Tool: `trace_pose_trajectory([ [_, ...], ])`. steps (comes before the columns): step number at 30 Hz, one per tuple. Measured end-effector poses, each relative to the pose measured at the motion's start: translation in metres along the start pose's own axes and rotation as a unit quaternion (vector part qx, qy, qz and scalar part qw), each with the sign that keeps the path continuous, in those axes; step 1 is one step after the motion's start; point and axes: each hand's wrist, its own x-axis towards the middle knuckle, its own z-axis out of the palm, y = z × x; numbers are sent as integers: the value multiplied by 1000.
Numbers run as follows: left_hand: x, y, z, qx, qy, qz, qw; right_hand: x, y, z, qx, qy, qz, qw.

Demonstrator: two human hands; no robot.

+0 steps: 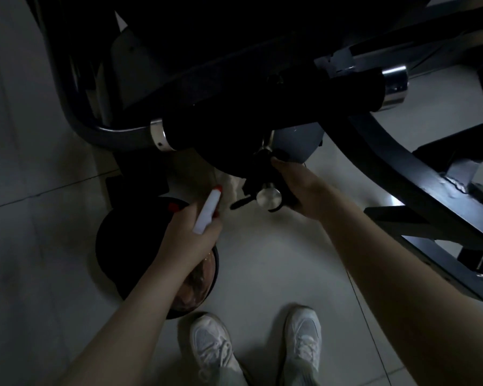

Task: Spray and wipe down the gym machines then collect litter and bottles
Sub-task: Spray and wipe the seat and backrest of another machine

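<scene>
"What have I got in each hand?"

"My left hand (188, 235) is wrapped round a slim white plastic spray bottle (207, 213) with a red tip. I can't read any label. My right hand (299, 188) clutches black floppy material (262, 181) beside the round chrome knob (268, 197) on the dark steel gym machine (388, 151)."

"What's nearby?"

"There's a round black bin (117, 246) under my left hand."

dim | machine (234, 65) in deep shadow | wide-angle edge distortion

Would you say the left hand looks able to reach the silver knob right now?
Probably yes: nothing stands between the left hand and the knob, though it holds the spray bottle and the right hand crowds the knob.
</scene>
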Motion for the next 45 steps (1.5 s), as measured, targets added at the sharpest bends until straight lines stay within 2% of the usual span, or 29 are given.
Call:
trace_pose_trajectory([
  [3,7,-6,7,28,1,18,999,7,-2,-1,141,-7,-17,990],
  [7,15,-13,8,65,-18,61,996,38,-1,7,195,111,-15,974],
  [9,16,-15,7,61,-18,66,996,48,2,8,248,103,0,963],
  [11,19,-18,8,67,-18,53,996,46,8,5,270,54,13,961],
  [14,22,-23,10,82,-7,44,996,25,15,-4,228,4,31,973],
  [16,24,-25,11,87,-9,39,995,11,11,-12,112,59,24,992],
  [17,24,-26,11,88,-9,40,995,12,8,-15,27,112,-5,993],
  [19,24,-25,11,84,-15,41,996,23,0,-17,-83,214,-81,970],
  [20,24,-25,11,78,-16,42,996,27,-5,-14,-99,226,-108,963],
  [24,24,-28,15,66,-13,52,996,37,-8,7,-118,108,-119,980],
  [27,23,-27,18,60,-5,46,997,21,-10,-2,-99,100,-139,980],
  [32,21,-25,20,66,-8,48,997,5,-10,-18,-154,61,-181,970],
  [37,19,-26,25,62,-18,37,997,17,-3,6,-27,81,-141,986],
  [41,23,-26,28,73,-18,44,996,-2,19,-3,-16,98,-151,984],
  [43,25,-28,29,80,-15,50,995,-3,24,-10,58,94,-103,989],
  [45,24,-28,31,63,-12,43,997,9,24,-10,184,92,-32,978],
])
